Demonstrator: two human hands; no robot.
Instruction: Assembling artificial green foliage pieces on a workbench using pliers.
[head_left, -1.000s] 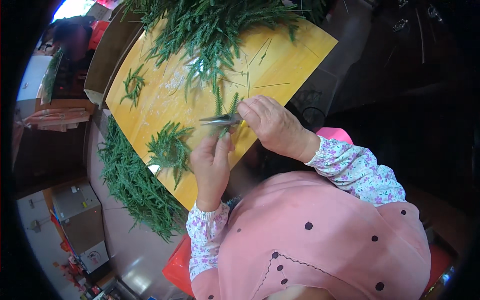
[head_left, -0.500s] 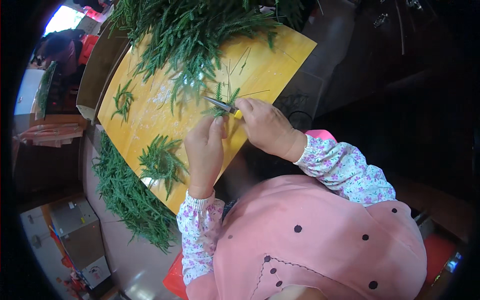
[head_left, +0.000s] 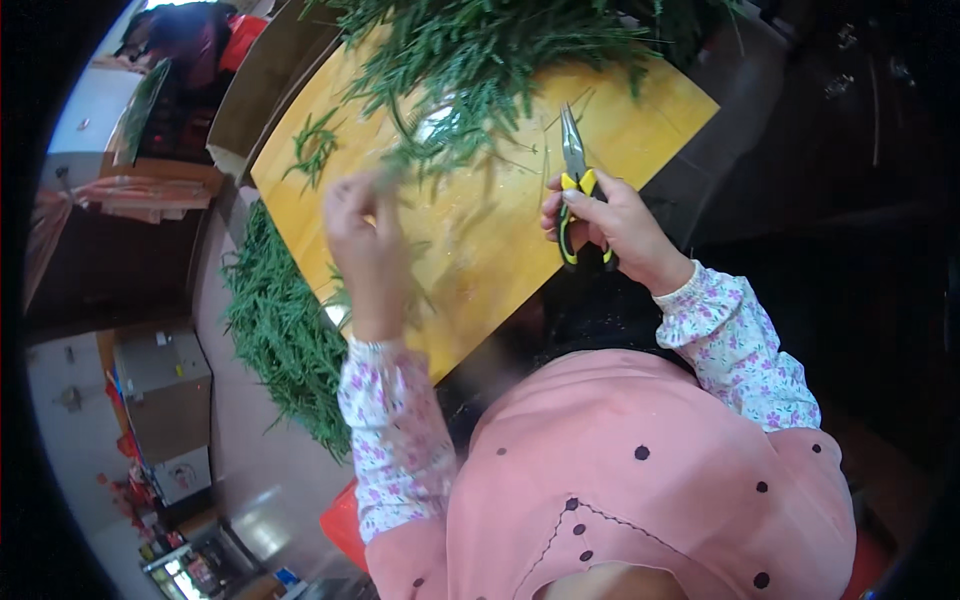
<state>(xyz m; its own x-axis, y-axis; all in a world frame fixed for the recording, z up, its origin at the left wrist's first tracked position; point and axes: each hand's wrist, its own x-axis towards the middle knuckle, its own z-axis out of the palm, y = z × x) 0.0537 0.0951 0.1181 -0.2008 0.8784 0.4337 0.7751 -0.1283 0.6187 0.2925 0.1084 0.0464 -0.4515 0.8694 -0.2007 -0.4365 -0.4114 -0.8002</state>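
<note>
My right hand (head_left: 630,225) is wrapped round needle-nose pliers (head_left: 573,150) with yellow and black handles. Their grey jaws point away from me over the yellow board (head_left: 490,260). My left hand (head_left: 365,235), smeared by motion, is raised above the left part of the board with thumb and fingers pinched together. A blurred green sprig (head_left: 393,165) shows at its fingertips. Just beyond lies the edge of a big heap of green fronds (head_left: 480,70), which covers the far side of the board. A small loose sprig (head_left: 316,146) rests at the board's left.
Beside the board's left edge, a large pile of green fronds (head_left: 285,335) sits low near the floor. A brown cardboard side (head_left: 265,80) stands along the far left edge. Thin dark wires (head_left: 548,145) lie on the board. Something red (head_left: 345,525) is by my left elbow.
My hands have drawn apart: the left moved left and away with the blurred sprig, the right moved right with the pliers, whose jaws now point away from me. The whole view has shifted.
</note>
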